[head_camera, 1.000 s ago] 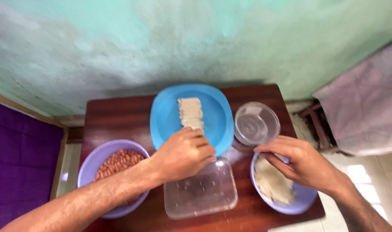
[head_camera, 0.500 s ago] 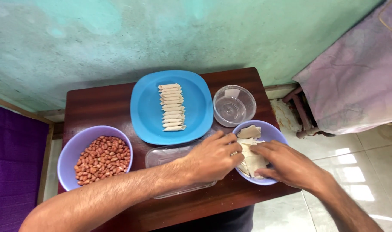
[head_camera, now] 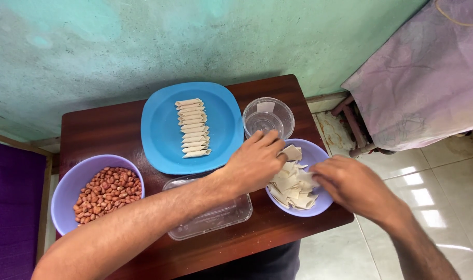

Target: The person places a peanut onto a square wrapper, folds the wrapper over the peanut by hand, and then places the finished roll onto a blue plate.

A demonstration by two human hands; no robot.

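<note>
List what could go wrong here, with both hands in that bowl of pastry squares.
1. The purple bowl of pastry squares sits near the table's right front edge; both hands, left hand and right hand, working in it might nudge it off.
2. The left forearm crosses above the clear tray, which could get pressed or shifted.
3. The clear cup stands just behind the left hand and might be tipped.

Bare, hairy forearms, no sleeves; dark clothing below, perhaps trousers.
</note>
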